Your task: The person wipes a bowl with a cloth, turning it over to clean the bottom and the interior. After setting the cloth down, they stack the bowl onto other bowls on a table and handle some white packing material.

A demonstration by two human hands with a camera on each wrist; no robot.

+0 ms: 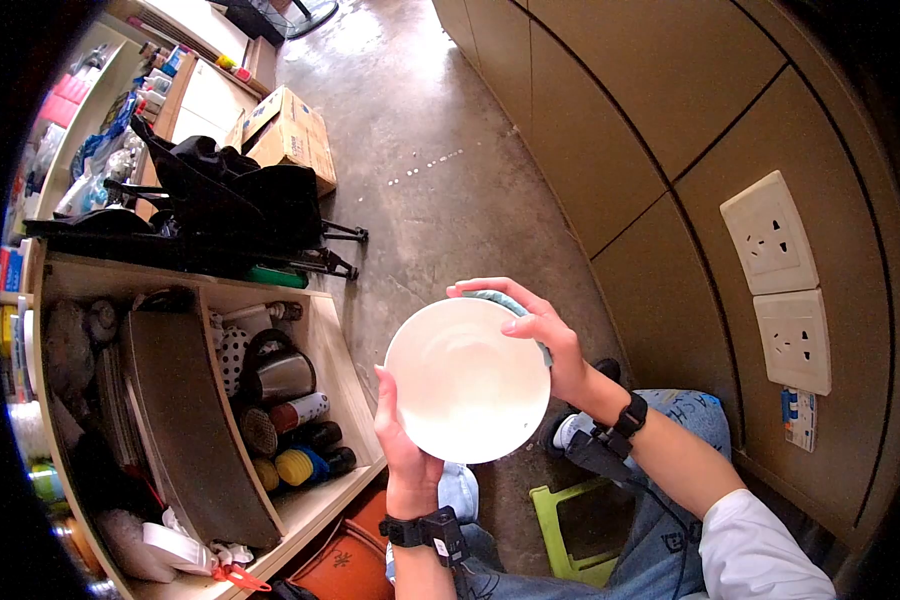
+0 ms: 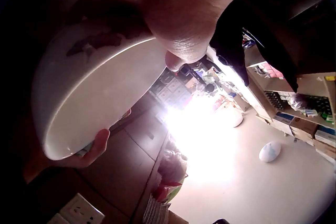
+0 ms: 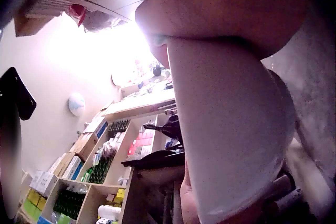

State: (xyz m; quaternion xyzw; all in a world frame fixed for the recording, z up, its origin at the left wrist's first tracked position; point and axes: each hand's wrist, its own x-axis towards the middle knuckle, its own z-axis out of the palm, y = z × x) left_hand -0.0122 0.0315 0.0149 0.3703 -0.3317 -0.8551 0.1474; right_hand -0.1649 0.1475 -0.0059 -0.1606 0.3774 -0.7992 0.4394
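Observation:
A white bowl (image 1: 467, 380) is held up in front of the body, its pale inside facing the head camera. My left hand (image 1: 407, 447) grips it at the lower left, thumb along the rim and the other fingers hidden behind. At the upper right my right hand (image 1: 562, 352) pinches a blue-green cloth (image 1: 498, 298) over the rim, thumb on the inner side. The left wrist view shows a dark printed pattern on the outer wall of the bowl (image 2: 102, 85). The bowl's side (image 3: 226, 124) fills much of the right wrist view.
An open wooden cabinet (image 1: 315, 515) with a kettle (image 1: 282, 375) and several jars stands at the left. Behind it are a black folding chair (image 1: 240, 205) and a cardboard box (image 1: 295, 140). A green stool (image 1: 555, 535) is below; wall sockets (image 1: 770, 235) are at the right.

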